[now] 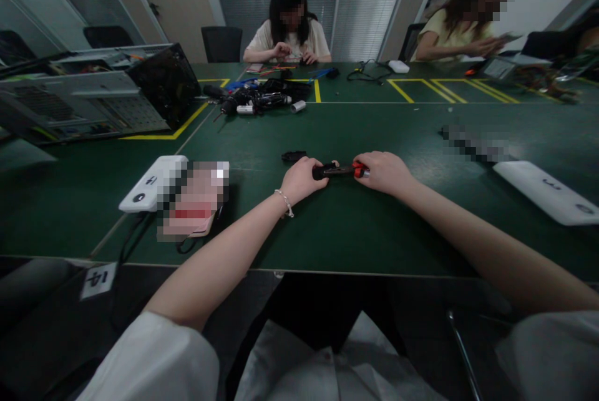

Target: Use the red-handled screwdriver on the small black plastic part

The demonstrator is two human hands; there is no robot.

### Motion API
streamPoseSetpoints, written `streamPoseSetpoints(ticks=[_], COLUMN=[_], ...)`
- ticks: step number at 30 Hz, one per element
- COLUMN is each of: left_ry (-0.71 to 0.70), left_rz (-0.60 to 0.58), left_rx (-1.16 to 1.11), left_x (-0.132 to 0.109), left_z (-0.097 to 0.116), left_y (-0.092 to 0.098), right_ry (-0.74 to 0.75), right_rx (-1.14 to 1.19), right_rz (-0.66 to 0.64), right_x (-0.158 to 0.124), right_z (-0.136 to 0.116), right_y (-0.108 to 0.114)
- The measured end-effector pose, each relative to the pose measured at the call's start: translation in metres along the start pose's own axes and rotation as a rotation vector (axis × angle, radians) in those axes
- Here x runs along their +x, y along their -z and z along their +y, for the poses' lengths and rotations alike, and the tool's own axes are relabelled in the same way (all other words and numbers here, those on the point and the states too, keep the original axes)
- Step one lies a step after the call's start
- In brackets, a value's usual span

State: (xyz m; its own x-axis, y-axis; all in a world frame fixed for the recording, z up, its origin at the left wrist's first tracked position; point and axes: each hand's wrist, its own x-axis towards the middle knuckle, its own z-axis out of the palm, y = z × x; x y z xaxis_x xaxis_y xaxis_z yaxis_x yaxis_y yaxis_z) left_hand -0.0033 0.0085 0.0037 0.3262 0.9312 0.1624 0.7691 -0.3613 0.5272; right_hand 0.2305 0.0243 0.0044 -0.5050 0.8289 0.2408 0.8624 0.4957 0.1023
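Observation:
Near the middle of the green table (327,232), my left hand (302,181) is closed around a small black part (319,173). My right hand (384,171) grips the red handles of a pair of pliers (344,171), whose dark metal jaws point left and meet the black part. Another black piece (293,156) lies on the table just behind my left hand. The fine details of the held part are too small to tell.
An open computer case (93,95) stands at the left. Tools and cables (262,96) lie farther back. A white power bank (154,184) and phone (199,198) are at my left, another power bank (545,192) at my right. Two people sit across the table.

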Motion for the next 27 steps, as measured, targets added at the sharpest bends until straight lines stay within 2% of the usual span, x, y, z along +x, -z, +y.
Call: streamPoseSetpoints(ticks=[9, 17, 27], left_ry=[0.002, -0.002, -0.014], left_rz=[0.004, 0.008, 0.0], left_rx=[-0.008, -0.016, -0.01], left_x=[0.0021, 0.0015, 0.0022], left_z=[-0.0039, -0.0037, -0.0062], left_y=[-0.0019, -0.002, -0.003], right_ry=[0.044, -0.016, -0.039], right_rx=[-0.081, 0.009, 0.019], right_rz=[0.035, 0.012, -0.015], right_x=[-0.0009, -0.0004, -0.0003], right_z=[-0.0032, 0.0009, 0.0028], right_y=[0.0056, -0.0035, -0.0025])
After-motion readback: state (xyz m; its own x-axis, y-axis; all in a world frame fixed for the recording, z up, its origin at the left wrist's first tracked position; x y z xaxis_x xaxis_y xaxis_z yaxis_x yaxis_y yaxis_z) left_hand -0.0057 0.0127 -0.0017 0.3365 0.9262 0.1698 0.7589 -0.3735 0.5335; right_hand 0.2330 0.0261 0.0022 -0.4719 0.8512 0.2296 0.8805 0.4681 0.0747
